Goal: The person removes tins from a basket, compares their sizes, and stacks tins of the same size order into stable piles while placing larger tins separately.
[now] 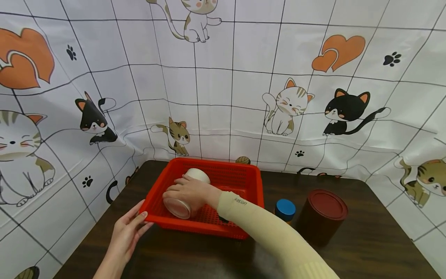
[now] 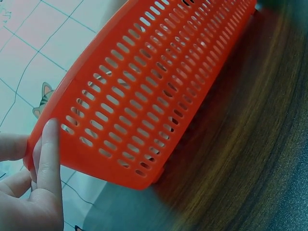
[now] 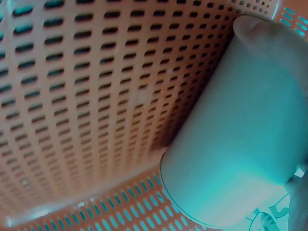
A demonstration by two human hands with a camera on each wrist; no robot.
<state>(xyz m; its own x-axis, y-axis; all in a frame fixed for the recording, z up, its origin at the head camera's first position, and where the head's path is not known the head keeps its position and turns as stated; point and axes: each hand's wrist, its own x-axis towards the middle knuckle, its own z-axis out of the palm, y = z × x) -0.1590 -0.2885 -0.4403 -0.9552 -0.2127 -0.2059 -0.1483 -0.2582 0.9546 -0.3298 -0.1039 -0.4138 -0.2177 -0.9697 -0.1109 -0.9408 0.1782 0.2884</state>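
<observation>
A red plastic basket (image 1: 223, 228) with slotted walls stands on the dark table. At its front left corner my left hand (image 1: 127, 232) pinches the rim, thumb on top and fingers beneath; the left wrist view shows the fingers (image 2: 49, 159) against the basket's outer wall (image 2: 130, 101). Inside the basket, my right hand (image 1: 189, 192) grips a white cylindrical canister (image 1: 198, 175) lying on its side. A translucent round end (image 1: 177, 208) of it faces me. In the right wrist view the canister's smooth side (image 3: 231, 130) lies close to the slotted basket surface (image 3: 96, 96).
Right of the basket stand a jar with a blue lid (image 1: 285, 209), partly behind the right sleeve (image 1: 271, 232), and a brown canister with a dark red lid (image 1: 327, 205). A small black thing (image 1: 223, 219) shows beside the sleeve in the basket. A cat-print sheet (image 1: 216, 89) hangs behind the table.
</observation>
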